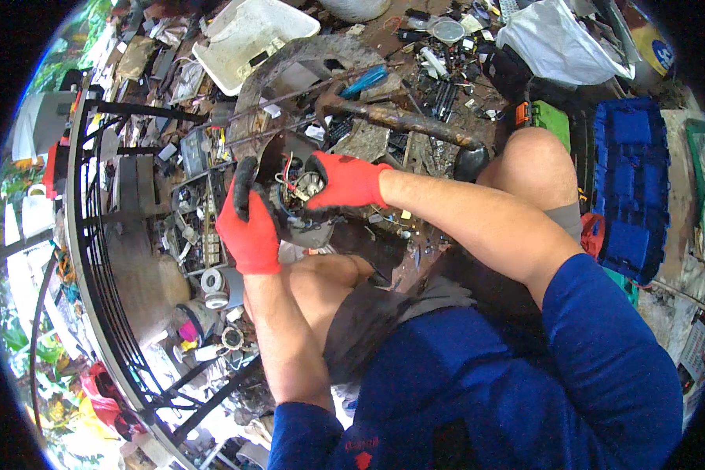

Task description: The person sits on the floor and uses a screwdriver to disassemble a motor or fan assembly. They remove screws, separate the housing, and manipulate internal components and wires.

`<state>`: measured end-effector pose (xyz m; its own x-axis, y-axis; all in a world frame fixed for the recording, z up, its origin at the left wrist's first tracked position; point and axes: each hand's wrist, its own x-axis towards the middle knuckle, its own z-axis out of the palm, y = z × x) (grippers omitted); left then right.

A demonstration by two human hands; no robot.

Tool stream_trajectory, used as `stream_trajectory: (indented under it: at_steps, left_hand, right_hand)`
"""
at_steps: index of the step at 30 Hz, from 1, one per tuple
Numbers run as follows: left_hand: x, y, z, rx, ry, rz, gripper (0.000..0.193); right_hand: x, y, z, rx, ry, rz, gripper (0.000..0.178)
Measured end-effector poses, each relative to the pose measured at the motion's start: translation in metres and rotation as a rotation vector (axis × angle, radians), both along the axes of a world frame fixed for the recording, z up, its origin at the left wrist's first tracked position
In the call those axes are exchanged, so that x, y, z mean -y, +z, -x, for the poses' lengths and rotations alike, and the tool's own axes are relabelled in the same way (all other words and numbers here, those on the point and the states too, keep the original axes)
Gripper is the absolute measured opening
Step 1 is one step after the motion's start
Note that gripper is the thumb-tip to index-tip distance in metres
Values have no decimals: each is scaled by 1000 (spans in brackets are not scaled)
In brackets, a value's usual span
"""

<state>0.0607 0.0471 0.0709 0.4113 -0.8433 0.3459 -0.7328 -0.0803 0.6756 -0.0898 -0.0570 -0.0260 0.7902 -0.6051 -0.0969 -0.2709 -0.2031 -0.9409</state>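
Both hands wear red gloves with black-coated fingers. Between them is a dark, open housing (270, 160) of some device, with red and white wires (289, 168) and metallic parts showing inside. My left hand (248, 231) is closed on the housing's left edge, thumb up along its side. My right hand (348, 182) comes in from the right, its fingers curled at the inner parts and wires; the fingertips are partly hidden. Just beyond the hands lies a hammer (403, 123) with a worn handle, across scrap pieces. A blue-handled tool (364, 81) rests near the hammer's head.
A white plastic tub (247, 39) stands at the far left, a white sack (556, 43) at the far right. Electronic scrap litters the ground. A black metal rack (94, 235) runs along the left. To my right are a blue plastic case (630, 188) and a green box (551, 121).
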Motion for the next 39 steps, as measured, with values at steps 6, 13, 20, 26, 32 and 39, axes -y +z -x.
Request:
stream_trajectory:
  at_steps: [6,13,20,26,32,39]
  left_hand:
    - [1,-2,-5,-41,-12,44,36]
    - [-2,-1,-19,-88,-82,55,35]
    - [-10,4,-24,-98,27,3,36]
    - [-6,3,-22,-83,24,30,32]
    - [0,6,-17,-66,20,11,35]
    - [21,5,-9,-79,-7,27,34]
  right_hand:
    - [-23,29,0,-150,44,453,81]
    - [22,51,19,201,-175,-17,60]
    - [51,84,71,-135,-284,100,69]
    - [44,82,80,-328,-29,295,83]
    - [42,48,76,-287,-236,746,78]
    - [-12,41,35,-218,-53,486,71]
